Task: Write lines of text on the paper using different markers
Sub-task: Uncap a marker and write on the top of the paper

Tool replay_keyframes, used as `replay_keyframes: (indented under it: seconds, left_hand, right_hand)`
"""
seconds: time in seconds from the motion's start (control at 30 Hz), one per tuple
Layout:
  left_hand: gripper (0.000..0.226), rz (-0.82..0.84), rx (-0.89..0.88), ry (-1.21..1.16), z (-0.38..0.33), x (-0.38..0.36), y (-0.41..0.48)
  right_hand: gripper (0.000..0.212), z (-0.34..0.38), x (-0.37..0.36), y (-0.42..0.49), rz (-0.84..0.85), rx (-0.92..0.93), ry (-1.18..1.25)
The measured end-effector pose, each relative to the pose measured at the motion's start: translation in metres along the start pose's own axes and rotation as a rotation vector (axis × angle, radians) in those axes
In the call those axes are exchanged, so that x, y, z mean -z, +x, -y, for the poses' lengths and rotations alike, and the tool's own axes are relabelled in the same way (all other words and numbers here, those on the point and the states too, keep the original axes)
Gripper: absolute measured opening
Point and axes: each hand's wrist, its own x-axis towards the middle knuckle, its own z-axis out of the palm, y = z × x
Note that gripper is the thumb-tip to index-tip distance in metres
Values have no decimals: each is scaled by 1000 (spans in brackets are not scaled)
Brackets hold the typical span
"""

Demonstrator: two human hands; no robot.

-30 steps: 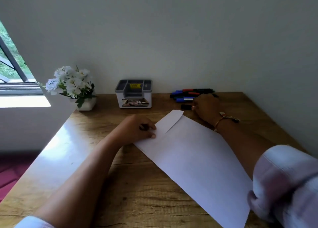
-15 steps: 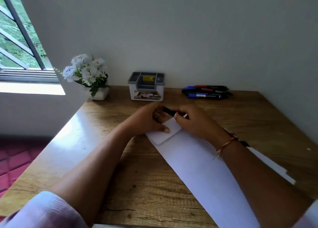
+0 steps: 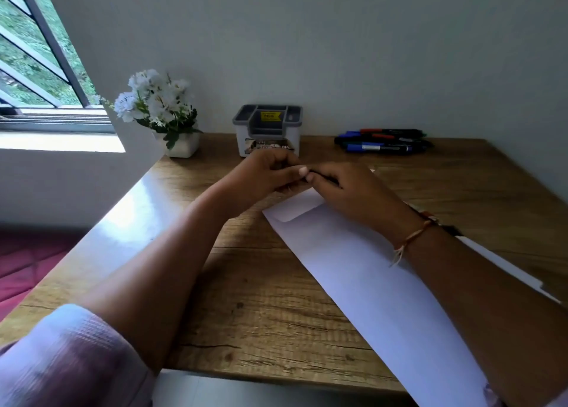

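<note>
Over paper point(image 3: 368, 271), black marker point(image 3: 322, 177) being clamped at both ends by left hand point(image 3: 267, 176) and right hand point(image 3: 350, 191) fingers point(image 3: 302, 170), likely for uncapping.

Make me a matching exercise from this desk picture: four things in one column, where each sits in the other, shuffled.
1. white flowers in a white pot
2. grey plastic desk organiser
3. pile of black markers with coloured caps
4. white sheet of paper

A. back right of the wooden table
B. slanting across the front
C. back left corner
D. back middle

Pairs: 1-C, 2-D, 3-A, 4-B
</note>
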Motion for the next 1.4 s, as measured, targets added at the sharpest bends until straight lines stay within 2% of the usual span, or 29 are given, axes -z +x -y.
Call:
replay_keyframes:
  seconds: [0.23,0.37,0.43,0.53,0.67,0.73,0.77,0.87,0.93,0.97,1.03,1.1,1.17,1.3,1.4]
  left_hand:
    - [26,52,13,-76,-3,2,0]
    - [23,94,34,-28,-5,5,-1]
    - [16,35,71,-126,-7,10,-1]
    - [11,-130,155,-399,-9,13,1]
    - [12,-262,212,-615,-12,15,1]
    - [15,-304,285,-519,-11,17,2]
    - [16,-273,320,-386,-10,18,1]
    - [8,41,314,135,-4,23,-3]
    - [16,237,269,400,-5,25,-5]
    - [21,276,265,476,-6,25,-5]
    - [27,306,257,543,-8,24,-4]
    - [27,332,250,576,-10,22,-4]
    - [24,335,253,577,-10,21,-5]
    - [21,354,252,554,-11,24,-6]
    - [27,391,294,531,-12,33,-9]
  right_hand:
    - [24,3,0,-1,14,-41,57]
    - [23,6,0,-2,56,-73,42]
    - [23,7,1,-2,46,-124,51]
    - [18,7,3,-3,38,-229,132]
    - [17,10,2,-4,25,-200,209]
    - [19,11,2,-4,7,-222,293]
    - [22,12,3,-3,-15,-256,351]
    - [31,15,7,-3,-67,-404,580]
    - [35,15,12,-1,-64,-480,760]
    - [37,14,13,0,-59,-503,853]
    - [38,13,15,1,-45,-511,1057]
    - [27,14,11,-1,-33,-463,1228]
    - [18,19,-2,-3,-22,-420,1276]
    - [23,28,-26,-5,-31,-455,1048]
    - [27,28,-30,-9,-44,-460,900]
